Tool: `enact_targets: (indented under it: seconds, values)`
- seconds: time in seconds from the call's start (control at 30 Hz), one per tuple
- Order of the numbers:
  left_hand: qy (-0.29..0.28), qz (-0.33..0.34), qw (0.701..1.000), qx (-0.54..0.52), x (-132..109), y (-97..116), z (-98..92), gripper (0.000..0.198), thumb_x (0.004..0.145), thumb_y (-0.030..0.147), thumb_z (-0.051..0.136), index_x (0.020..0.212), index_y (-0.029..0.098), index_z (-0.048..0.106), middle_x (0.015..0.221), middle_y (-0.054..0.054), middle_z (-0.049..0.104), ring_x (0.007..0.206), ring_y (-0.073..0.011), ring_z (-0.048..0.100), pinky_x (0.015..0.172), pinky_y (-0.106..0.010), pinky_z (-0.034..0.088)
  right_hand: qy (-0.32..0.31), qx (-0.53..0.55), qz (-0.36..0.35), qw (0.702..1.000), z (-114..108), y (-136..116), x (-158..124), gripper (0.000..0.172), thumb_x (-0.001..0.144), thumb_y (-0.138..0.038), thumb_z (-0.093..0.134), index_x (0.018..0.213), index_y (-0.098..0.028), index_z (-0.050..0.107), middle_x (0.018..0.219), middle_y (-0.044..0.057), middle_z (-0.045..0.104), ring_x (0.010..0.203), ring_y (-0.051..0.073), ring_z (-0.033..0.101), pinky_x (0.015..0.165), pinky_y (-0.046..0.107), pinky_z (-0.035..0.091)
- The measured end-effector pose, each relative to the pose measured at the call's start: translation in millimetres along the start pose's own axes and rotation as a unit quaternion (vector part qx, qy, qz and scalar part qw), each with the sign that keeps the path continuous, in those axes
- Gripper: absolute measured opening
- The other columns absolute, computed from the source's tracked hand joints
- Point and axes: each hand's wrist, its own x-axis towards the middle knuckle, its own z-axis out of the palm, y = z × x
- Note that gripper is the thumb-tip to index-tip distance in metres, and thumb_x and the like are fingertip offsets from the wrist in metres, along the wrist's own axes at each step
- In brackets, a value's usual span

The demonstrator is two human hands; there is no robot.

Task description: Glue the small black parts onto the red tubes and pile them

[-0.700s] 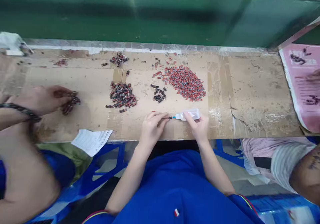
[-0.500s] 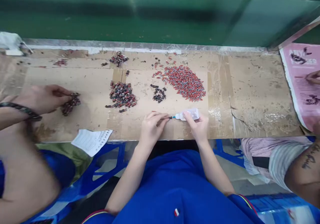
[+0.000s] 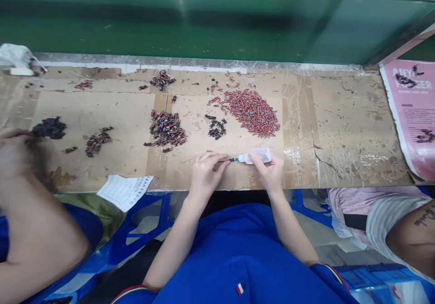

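cardboard-covered bench (image 3: 346,113); red pieces (image 3: 253,113) heaped on it; black pieces (image 3: 216,131) nearby

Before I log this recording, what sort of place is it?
Probably a workshop or small factory: a cardboard-covered bench, a heap of small red-and-grey parts on it, and a co-worker's arm to the left.

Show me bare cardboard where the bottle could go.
Widest: the cardboard between the red pile and pink sheet, though it's torn and stained. Narrower: between the black-and-red heap and black parts. Crowded: beyond the bottle, where the red pile spreads.
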Motion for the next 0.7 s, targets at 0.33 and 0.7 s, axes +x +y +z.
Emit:
enact_targets:
  seconds: [0.33,0.7]
  values:
    - [0.003,0.013,1.000,0.018,-0.8,1.6,-0.7,0.005,0.079,0.023,0.072,0.084,0.023,0.073,0.082,-0.002,0.077,0.078,-0.0192,0.070,0.077,-0.035,0.053,0.027,-0.004,-0.002,1.000,-0.5,0.0,1.2,0.020,0.071,-0.036,0.072,0.064,-0.018,0.067,0.062,0.002,0.067,0.061,0.018,0.062,0.057,0.029,0.050]
    - [-0.011,0.070,0.997,0.043,-3.4,-2.4,7.2,0.014,0.090,0.021,0.058,0.090,0.022,0.071,0.082,-0.004,0.072,0.083,-0.0215,0.059,0.078,-0.037,0.051,0.079,-0.248,-0.021,0.965,-35.9,-9.7,-0.2,0.046,0.070,-0.051,0.071,0.100,-0.017,0.067,0.086,0.009,0.069,0.077,0.026,0.065,0.070,0.041,0.053]
